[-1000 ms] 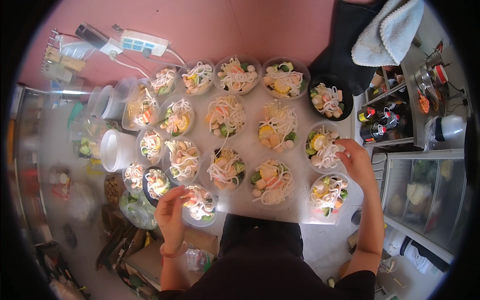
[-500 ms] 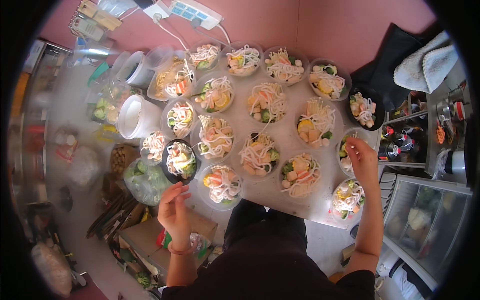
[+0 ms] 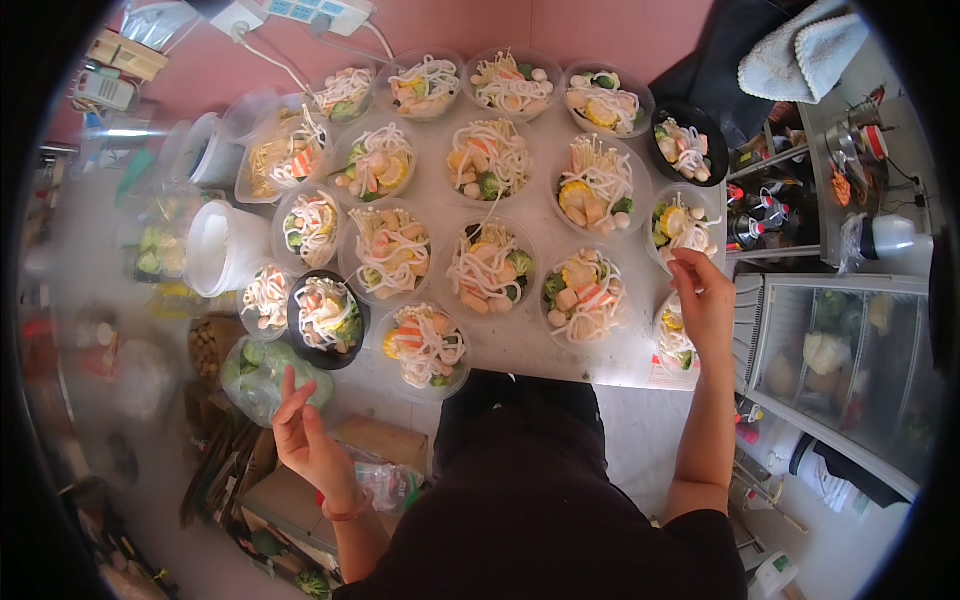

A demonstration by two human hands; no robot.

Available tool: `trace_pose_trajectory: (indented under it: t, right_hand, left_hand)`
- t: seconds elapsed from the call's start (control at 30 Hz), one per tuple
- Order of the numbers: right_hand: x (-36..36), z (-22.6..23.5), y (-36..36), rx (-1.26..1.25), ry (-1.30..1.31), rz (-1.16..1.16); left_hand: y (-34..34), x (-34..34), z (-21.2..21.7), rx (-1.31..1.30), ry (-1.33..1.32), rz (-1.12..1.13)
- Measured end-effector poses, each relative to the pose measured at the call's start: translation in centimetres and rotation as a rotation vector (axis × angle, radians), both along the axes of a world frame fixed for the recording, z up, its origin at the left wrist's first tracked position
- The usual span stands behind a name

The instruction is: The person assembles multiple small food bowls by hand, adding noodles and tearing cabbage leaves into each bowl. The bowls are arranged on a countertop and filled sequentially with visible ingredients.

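Note:
My right hand (image 3: 703,298) is at the near rim of a clear bowl (image 3: 683,225) at the table's right edge. Its fingertips are pinched together by the white noodles there; whether they hold a strand cannot be made out. Beneath that hand another clear bowl (image 3: 676,335) of noodles and broccoli is partly hidden. My left hand (image 3: 318,450) is raised off the table's near left side, fingers apart and holding nothing. Nearest to it are a black bowl (image 3: 328,322) of noodles and broccoli and a plastic bag of greens (image 3: 275,385).
Several clear bowls of noodles, corn, broccoli and mushrooms cover the table (image 3: 640,362). A second black bowl (image 3: 690,146) stands at the far right. At left are a white tub (image 3: 225,250) and a tray of enoki mushrooms (image 3: 275,160). A glass-topped freezer (image 3: 840,370) is on the right.
The whole view has shifted. My left hand has drawn away from the black bowl, toward me and left. My right fingertips have moved from over the right-edge bowl to its near rim.

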State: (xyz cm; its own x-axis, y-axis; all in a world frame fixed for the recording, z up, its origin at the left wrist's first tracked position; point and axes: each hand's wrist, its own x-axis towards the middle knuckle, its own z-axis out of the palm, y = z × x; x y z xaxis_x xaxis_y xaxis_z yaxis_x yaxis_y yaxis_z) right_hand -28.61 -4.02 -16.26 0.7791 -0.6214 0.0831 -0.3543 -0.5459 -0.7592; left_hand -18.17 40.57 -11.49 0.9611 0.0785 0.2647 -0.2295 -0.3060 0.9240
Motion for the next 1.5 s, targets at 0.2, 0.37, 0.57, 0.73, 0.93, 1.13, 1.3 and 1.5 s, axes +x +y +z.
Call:
trace_pose_trajectory:
  t: [0.2, 0.37, 0.57, 0.73, 0.93, 1.13, 1.3, 1.5]
  right_hand:
    - [0.3, -1.2, 8.2, 0.395, -0.047, 0.239]
    - [5.1, 0.9, 17.3, 0.264, -0.060, 0.941]
    - [5.2, 1.1, 19.9, 0.342, 0.029, 0.948]
    - [5.6, 2.2, 20.7, 0.941, 0.146, 0.727]
    - [10.7, -2.7, 14.6, -0.071, -0.232, 0.602]
    - [17.9, -5.3, 9.4, -0.560, -0.010, 0.564]
    - [20.2, -5.6, 7.9, -0.707, 0.047, 0.685]
    - [21.8, -7.3, 4.8, -0.159, -0.073, 0.517]
  left_hand:
    - [-2.7, 1.1, 1.0, 0.319, 0.247, -0.815]
    - [-8.1, 0.2, 0.8, 0.681, -0.099, -1.364]
    - [-7.8, 0.7, -0.4, 0.829, -0.363, -1.515]
    - [-6.6, -0.5, -2.2, 0.722, -0.187, -1.295]
    - [-4.6, 0.6, -0.6, 0.699, -0.210, -1.018]
    - [-1.9, 0.1, -0.9, 0.665, -0.221, -0.766]
    - [0.9, -0.2, -0.8, 0.716, -0.168, -0.638]
    - [2.9, -0.8, -1.3, 0.684, -0.116, -0.548]
